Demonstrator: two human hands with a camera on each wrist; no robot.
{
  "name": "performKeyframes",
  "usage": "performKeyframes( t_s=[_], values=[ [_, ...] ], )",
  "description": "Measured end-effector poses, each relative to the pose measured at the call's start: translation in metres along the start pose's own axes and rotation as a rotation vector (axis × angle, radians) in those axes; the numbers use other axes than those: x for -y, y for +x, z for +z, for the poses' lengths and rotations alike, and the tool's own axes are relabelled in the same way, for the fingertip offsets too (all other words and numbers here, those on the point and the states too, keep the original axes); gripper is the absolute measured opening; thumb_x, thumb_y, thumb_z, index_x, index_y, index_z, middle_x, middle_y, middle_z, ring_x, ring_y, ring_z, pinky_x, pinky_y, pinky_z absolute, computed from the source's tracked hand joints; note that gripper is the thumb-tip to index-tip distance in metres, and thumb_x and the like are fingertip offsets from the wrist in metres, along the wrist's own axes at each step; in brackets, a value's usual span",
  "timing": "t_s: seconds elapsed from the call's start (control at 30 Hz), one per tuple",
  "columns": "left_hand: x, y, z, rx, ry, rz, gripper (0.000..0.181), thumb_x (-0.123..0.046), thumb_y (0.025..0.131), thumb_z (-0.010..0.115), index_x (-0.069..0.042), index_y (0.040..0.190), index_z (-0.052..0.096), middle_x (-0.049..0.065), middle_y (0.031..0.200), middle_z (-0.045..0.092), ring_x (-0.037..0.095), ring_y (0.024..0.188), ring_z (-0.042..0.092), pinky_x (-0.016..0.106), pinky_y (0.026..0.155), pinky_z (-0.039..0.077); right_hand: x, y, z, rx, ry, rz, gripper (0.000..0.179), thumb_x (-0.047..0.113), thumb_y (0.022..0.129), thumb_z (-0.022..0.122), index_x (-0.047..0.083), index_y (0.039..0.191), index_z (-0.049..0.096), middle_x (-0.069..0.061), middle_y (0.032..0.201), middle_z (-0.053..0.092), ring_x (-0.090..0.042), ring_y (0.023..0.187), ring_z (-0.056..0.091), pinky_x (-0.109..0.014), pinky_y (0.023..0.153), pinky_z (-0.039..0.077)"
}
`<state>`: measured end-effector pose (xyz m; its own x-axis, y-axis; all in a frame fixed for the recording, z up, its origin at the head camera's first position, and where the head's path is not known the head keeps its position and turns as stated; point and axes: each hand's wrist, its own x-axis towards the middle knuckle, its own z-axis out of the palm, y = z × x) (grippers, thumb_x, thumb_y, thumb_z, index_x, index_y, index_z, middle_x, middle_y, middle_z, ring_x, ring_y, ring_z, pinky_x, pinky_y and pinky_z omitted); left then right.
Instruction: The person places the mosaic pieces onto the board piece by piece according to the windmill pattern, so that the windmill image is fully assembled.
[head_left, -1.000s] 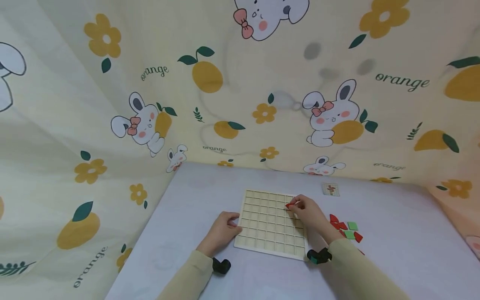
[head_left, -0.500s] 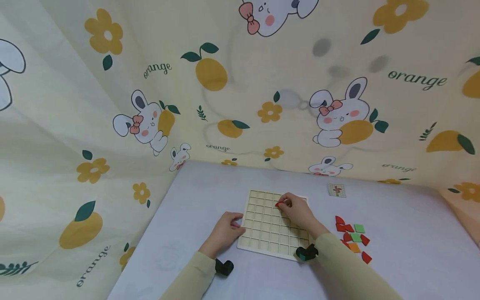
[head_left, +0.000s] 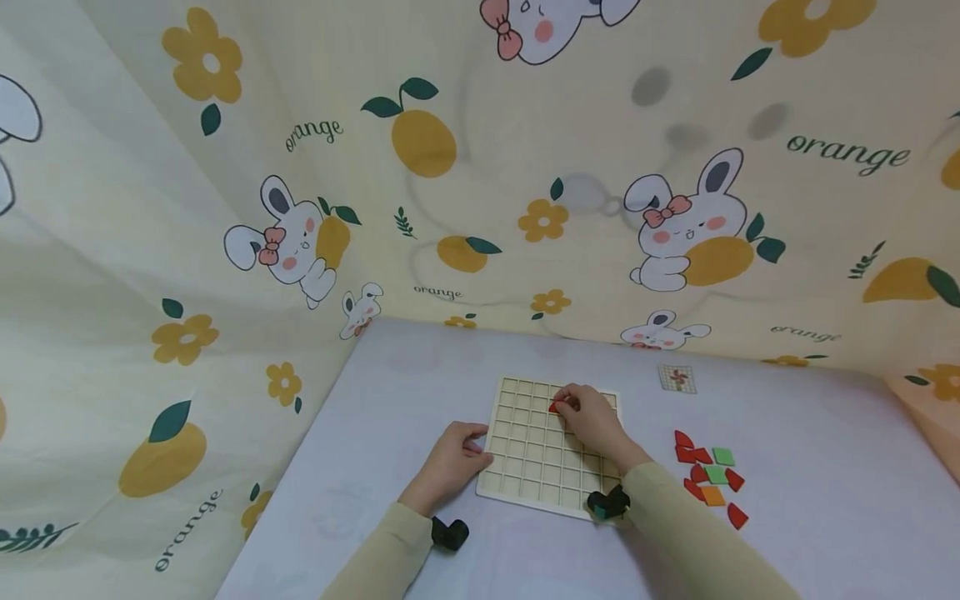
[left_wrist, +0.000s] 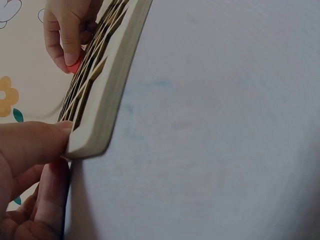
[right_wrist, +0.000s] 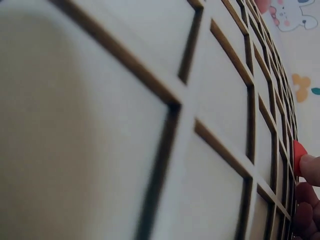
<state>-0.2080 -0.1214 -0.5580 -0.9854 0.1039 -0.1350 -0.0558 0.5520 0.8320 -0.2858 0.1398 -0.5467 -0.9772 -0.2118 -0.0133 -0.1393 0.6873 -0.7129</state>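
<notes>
A pale wooden grid board [head_left: 517,450] with raised ridges lies on the table. My left hand [head_left: 446,467] holds the board's left edge, its thumb and fingers against the rim; in the left wrist view this hand [left_wrist: 30,160] is at the board's corner. Between thumb and fingertips, my right hand [head_left: 592,421] pinches a small red piece [head_left: 554,407] over the upper part of the grid. Close up, the red piece [right_wrist: 299,155] stands tilted at the board's surface; whether it sits in a cell I cannot tell. The right hand covers some cells behind it.
Right of the board lie several loose red pieces [head_left: 737,516] with a curved edge, green squares [head_left: 716,475] and an orange square [head_left: 712,497]. A small pattern card [head_left: 678,378] lies farther back. A printed curtain [head_left: 480,183] rises behind the white table [head_left: 360,400].
My right hand has moved left across the board with the red piece, then nearly stopped. The loose pieces its arm partly covered now show. The left hand stays at the board's edge.
</notes>
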Motion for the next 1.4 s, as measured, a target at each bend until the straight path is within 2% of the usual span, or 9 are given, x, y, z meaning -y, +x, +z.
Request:
performKeyframes(
  t_s=[0.3, 0.7, 0.97, 1.2, 1.4],
  values=[
    [-0.0010, 0.0005, -0.0001, -0.004, -0.002, -0.002, 0.048, -0.017, 0.085, 0.075, -0.008, 0.129, 0.058, 0.003, 0.116, 0.055, 0.011, 0.089, 0.055, 0.026, 0.073, 0.050, 0.0014, -0.0024, 0.0033, -0.032, -0.061, -0.024, 0.021, 0.019, 0.097, 0.061, 0.010, 0.114, 0.069, -0.004, 0.091, 0.056, -0.019, 0.076, 0.048, -0.033, 0.063, 0.042],
    [0.0008, -0.0013, 0.0011, -0.004, -0.018, -0.015, 0.049, -0.017, 0.085, 0.075, -0.009, 0.130, 0.058, 0.002, 0.115, 0.054, 0.012, 0.089, 0.055, 0.026, 0.072, 0.051, 0.0007, -0.0033, 0.0053, -0.048, -0.073, -0.006, 0.025, 0.017, 0.095, 0.062, 0.003, 0.116, 0.064, -0.005, 0.089, 0.056, -0.019, 0.076, 0.050, -0.034, 0.066, 0.045],
    [-0.0006, -0.0013, 0.0007, -0.005, -0.008, -0.004, 0.049, -0.016, 0.085, 0.075, -0.008, 0.130, 0.057, 0.002, 0.114, 0.054, 0.012, 0.089, 0.054, 0.026, 0.072, 0.050, 0.0012, -0.0043, 0.0049, -0.056, -0.051, 0.002, 0.017, 0.019, 0.095, 0.063, 0.006, 0.108, 0.064, -0.005, 0.091, 0.057, -0.019, 0.078, 0.051, -0.034, 0.068, 0.045],
    [-0.0032, -0.0014, 0.0013, 0.002, 0.001, -0.033, 0.049, -0.018, 0.086, 0.074, -0.009, 0.131, 0.057, 0.001, 0.113, 0.053, 0.012, 0.089, 0.054, 0.026, 0.073, 0.050, -0.0019, -0.0058, 0.0068, -0.062, -0.100, -0.026, 0.023, 0.018, 0.094, 0.065, 0.007, 0.113, 0.070, -0.005, 0.094, 0.058, -0.018, 0.078, 0.052, -0.033, 0.066, 0.046],
    [-0.0016, -0.0010, 0.0007, -0.005, 0.004, -0.010, 0.049, -0.017, 0.085, 0.075, -0.008, 0.130, 0.057, 0.002, 0.114, 0.054, 0.011, 0.088, 0.055, 0.026, 0.072, 0.051, -0.0018, -0.0080, 0.0065, -0.057, -0.143, -0.039, 0.027, 0.017, 0.092, 0.067, 0.008, 0.117, 0.069, -0.006, 0.098, 0.059, -0.018, 0.079, 0.053, -0.032, 0.065, 0.047]
  ],
)
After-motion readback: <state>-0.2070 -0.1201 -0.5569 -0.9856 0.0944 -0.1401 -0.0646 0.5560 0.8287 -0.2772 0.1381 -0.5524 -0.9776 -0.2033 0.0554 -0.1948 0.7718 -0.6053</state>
